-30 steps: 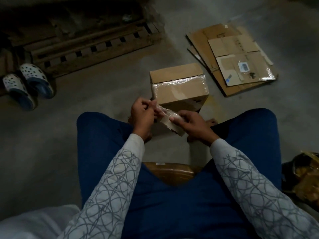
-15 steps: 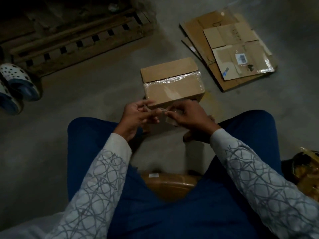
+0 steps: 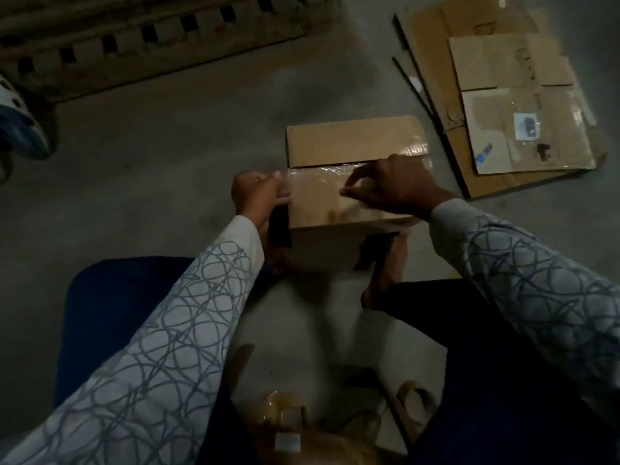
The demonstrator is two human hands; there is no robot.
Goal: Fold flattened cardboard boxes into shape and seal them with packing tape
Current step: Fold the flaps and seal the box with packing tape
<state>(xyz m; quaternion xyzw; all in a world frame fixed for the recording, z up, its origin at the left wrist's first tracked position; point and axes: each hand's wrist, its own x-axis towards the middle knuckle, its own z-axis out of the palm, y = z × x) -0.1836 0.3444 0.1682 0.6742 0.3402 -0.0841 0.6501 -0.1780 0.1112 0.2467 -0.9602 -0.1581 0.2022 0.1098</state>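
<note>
A folded cardboard box (image 3: 352,146) stands on the concrete floor in front of my knees, with shiny clear tape (image 3: 318,182) over the near half of its top. My left hand (image 3: 256,193) is at the box's left edge, fingers curled, pinching one end of a tape strip. My right hand (image 3: 392,186) hovers over the right part of the top, thumb and fingers pinching the strip's other end just above the cardboard. The strip itself is almost invisible against the taped top.
A stack of flattened cardboard boxes (image 3: 503,95) lies on the floor at the far right. A wooden pallet (image 3: 134,45) runs along the far left, with a sandal (image 3: 16,122) beside it. A brown object, perhaps a tape roll (image 3: 302,427), sits between my legs.
Both hands moved forward from above my lap to the box top, carrying the tape strip; the left went to the box's left edge and the right over its right side. The view shifted closer.
</note>
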